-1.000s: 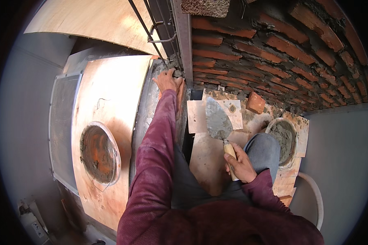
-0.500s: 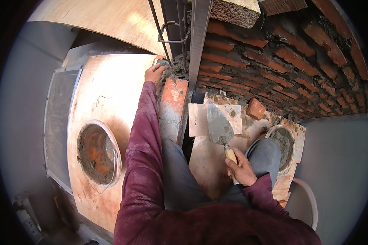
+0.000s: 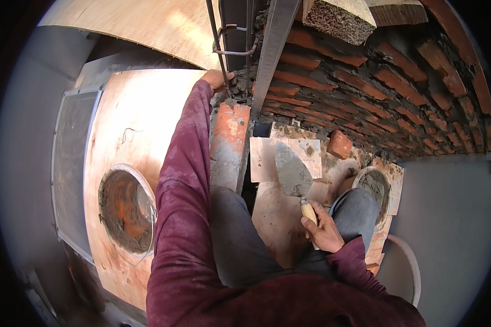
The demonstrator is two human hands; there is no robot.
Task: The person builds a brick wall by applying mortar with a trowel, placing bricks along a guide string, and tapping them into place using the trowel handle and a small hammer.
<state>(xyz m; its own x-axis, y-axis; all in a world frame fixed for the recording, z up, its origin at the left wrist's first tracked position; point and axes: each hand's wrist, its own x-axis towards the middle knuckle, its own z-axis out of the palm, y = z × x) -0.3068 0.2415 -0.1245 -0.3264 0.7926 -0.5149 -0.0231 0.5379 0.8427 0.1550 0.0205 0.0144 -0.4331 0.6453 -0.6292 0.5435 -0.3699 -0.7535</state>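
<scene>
My right hand [image 3: 324,229] is closed around the pale wooden handle of a pointing trowel [image 3: 293,173]. Its grey blade, smeared with mortar, points away from me over the boards. My left arm stretches far forward, and my left hand [image 3: 217,80] is at the upright steel bars [image 3: 225,49], against wet mortar [image 3: 235,90]. Its fingers are mostly hidden there, so whether they grip anything does not show. Just nearer to me, the top of a narrow brick wall [image 3: 232,128] carries patches of mortar.
Left, a bucket [image 3: 126,210] with mortar-smeared insides sits on a plywood sheet [image 3: 125,109]. Right of my knee stands a mortar bucket [image 3: 373,188]. A loose brick [image 3: 339,144] lies by the rough brick wall [image 3: 365,82]. A metal post [image 3: 275,49] and timber ends [image 3: 341,19] are ahead.
My left hand has moved farther forward and slightly right, in among the steel bars. The trowel stays in my right hand, nearly unmoved. The view has shifted a little.
</scene>
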